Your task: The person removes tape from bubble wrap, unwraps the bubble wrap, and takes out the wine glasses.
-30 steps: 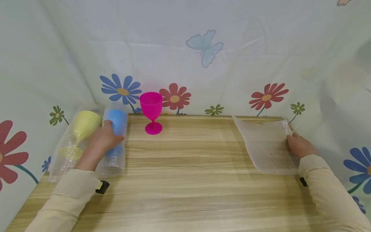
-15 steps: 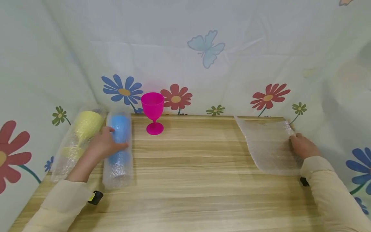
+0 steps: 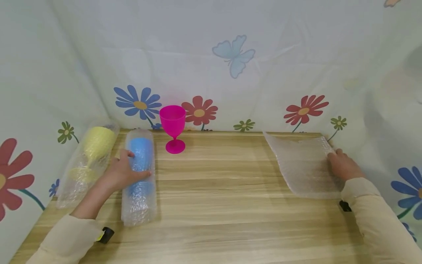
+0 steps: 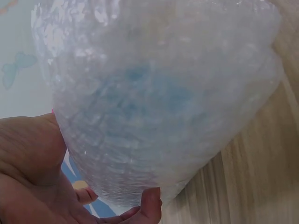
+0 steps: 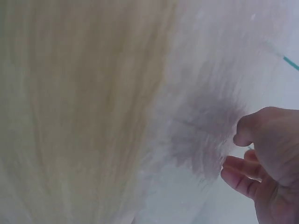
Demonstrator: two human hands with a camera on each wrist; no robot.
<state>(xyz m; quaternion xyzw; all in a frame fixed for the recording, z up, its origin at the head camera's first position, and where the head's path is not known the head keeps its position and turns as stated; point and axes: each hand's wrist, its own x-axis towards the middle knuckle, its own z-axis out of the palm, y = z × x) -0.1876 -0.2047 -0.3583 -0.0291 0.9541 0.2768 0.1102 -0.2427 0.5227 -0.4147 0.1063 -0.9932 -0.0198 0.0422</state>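
My left hand [image 3: 119, 175] spans a blue goblet [image 3: 141, 148] rolled in bubble wrap, its thumb on the right side and its fingers on the left. In the left wrist view the cloudy bubble wrap [image 4: 154, 116] fills most of the picture, the blue only faintly visible through it. At the right, my right hand [image 3: 345, 167] pinches the edge of a bubble wrap sheet [image 3: 303, 168], whose left corner lifts up. The right wrist view shows thumb and fingers [image 5: 240, 175] closing on the sheet's rim.
A wrapped yellow goblet [image 3: 99, 141] lies at the far left, beside the left forearm. An unwrapped pink goblet [image 3: 173, 121] stands upright near the back edge of the wooden table [image 3: 224, 205]. Flower-printed cloth [image 3: 184, 66] hangs behind and at both sides.
My left hand has drawn the wrapped blue goblet toward me and slightly right, widening the gap from the yellow one. The right hand and its sheet have stayed about where they were.
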